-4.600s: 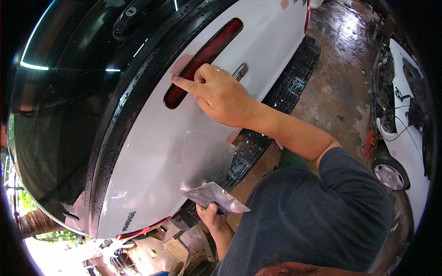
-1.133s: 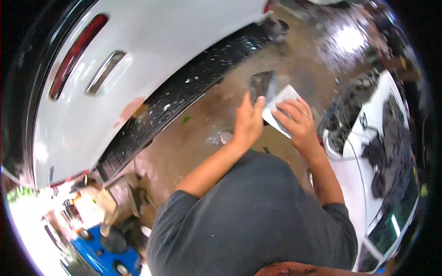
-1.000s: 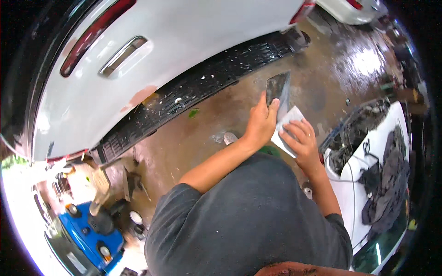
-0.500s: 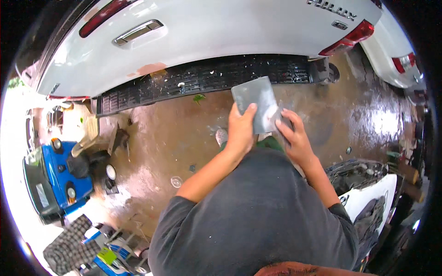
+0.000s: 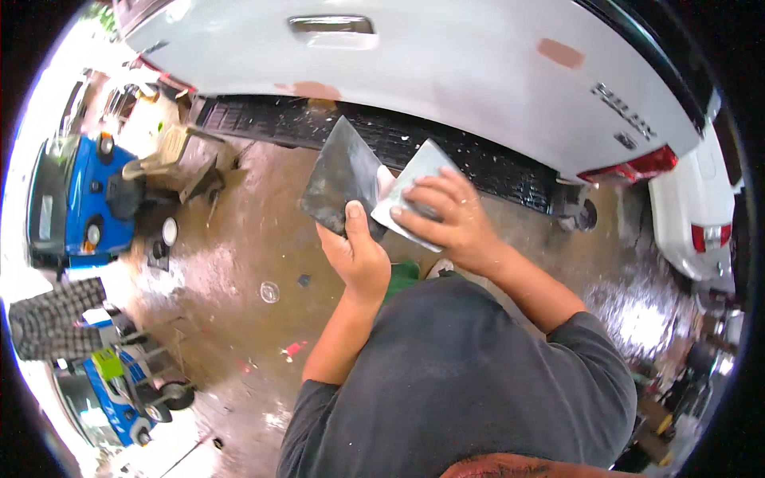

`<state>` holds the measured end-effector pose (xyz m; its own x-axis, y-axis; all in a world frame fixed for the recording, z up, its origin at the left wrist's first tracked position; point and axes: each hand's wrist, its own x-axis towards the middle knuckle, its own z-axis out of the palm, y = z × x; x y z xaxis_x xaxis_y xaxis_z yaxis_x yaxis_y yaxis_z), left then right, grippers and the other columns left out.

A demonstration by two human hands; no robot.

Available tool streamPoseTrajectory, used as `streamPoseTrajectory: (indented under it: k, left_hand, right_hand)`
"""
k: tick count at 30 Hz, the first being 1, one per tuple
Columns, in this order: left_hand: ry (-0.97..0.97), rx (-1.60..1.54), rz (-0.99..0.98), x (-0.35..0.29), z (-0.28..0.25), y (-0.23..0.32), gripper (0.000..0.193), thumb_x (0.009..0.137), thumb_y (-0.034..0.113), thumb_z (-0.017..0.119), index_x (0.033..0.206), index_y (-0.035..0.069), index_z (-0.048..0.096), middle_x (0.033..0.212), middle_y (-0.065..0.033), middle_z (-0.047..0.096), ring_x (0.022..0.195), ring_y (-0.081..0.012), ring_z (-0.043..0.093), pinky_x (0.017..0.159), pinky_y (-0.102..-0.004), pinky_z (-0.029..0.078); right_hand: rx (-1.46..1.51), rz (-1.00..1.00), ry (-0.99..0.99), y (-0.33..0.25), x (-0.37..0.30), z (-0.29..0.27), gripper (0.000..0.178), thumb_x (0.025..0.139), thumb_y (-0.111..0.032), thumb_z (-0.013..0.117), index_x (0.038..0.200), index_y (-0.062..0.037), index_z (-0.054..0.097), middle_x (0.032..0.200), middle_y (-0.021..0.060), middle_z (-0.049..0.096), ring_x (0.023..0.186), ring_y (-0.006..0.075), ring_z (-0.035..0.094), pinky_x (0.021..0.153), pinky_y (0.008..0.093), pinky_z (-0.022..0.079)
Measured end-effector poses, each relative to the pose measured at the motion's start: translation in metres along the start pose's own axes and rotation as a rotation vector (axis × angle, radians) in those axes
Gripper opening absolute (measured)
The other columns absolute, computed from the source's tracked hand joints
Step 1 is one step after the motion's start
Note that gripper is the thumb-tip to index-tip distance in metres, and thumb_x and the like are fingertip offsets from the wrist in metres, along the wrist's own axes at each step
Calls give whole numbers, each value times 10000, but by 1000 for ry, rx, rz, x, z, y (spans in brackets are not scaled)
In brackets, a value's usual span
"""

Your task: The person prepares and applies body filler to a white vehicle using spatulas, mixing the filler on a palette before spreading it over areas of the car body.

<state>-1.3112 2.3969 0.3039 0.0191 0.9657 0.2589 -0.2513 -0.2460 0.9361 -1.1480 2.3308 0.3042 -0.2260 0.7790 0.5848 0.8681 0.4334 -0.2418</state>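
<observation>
In front of my body, my left hand (image 5: 358, 247) grips a dark grey, thin flat plate (image 5: 339, 175) at its near corner, thumb on top. The plate is tilted, one corner pointing away from me. My right hand (image 5: 450, 219) holds a pale grey flat plate (image 5: 421, 169), fingers spread across its face. The two plates meet or overlap near a small whitish-pink patch (image 5: 386, 180), which looks like paste. Beyond them is a white pickup's tailgate (image 5: 446, 72) with reddish-brown patches, one of them (image 5: 560, 53) at the upper right.
A black step bumper (image 5: 502, 179), speckled white, runs below the tailgate. Wet brown floor (image 5: 247, 239) lies underfoot. At left stand a blue vehicle (image 5: 103, 195) and a beige plastic chair (image 5: 171, 151). A checked cloth (image 5: 60, 319) hangs nearer. Another white vehicle (image 5: 689, 199) is at right.
My view has turned and the hands have shifted left. The dark plate now tilts the other way. My right hand has moved over, with the pale plate's face now showing.
</observation>
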Motion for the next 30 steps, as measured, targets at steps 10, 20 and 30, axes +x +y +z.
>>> streamPoseTrajectory:
  k: [10,20,30]
  left_hand:
    - [568,-4,123,67,-128,11,443,996,107,564,1378,-69,424,1353,-177,516,1192,-238,526,1009,-370,441]
    - [830,-147,-165,32,-179,-34,439,1007,118,536,1389,-56,405,1345,-160,516,1188,-243,536,1011,-390,447]
    - [1415,-268,-330,-20,-195,-135,480,1009,127,551,1432,-29,387,1377,-172,511,1210,-263,547,1031,-409,450]
  right_hand:
    - [1865,1000,-140,23,37,91,532,932,-104,604,1445,-118,464,1525,150,416,1388,383,424,1112,621,353]
    - [2599,989,-262,39,133,119,930,860,-805,396,1559,-200,290,1608,155,279,1456,492,233,1028,829,189]
    - [-32,-403,-1007,58,356,148,605,773,-344,700,1336,-136,616,1430,137,479,1349,318,439,1150,489,302]
